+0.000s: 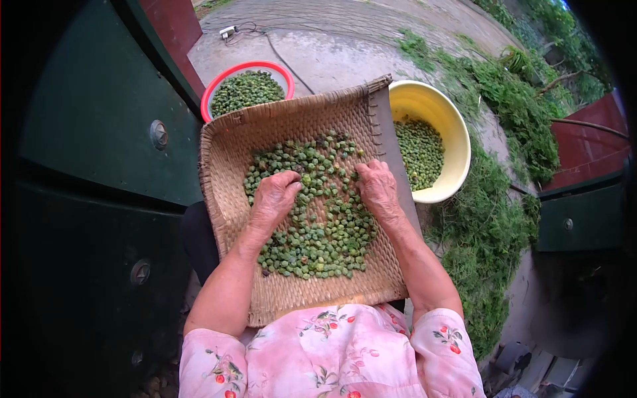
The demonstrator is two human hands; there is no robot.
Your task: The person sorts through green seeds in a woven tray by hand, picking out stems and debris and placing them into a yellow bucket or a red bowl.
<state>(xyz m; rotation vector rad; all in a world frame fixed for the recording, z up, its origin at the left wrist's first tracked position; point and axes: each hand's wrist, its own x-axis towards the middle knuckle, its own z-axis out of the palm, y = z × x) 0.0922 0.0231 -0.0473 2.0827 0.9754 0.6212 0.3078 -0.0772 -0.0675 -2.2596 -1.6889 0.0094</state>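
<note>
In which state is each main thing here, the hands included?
Woven tan tray: bearing small round green fruits, spread out.
Round red-rimmed basin: well filled with green fruits.
Round yellow plastic tub: partly filled.
Left hand: fingers curled.
Right hand: fingers curled.
Feathery green plants: heaped on the ground.

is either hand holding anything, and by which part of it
The left hand and right hand have fingertips at the green pods; whether either pinches one cannot be told. Neither grips the woven tray.
</note>
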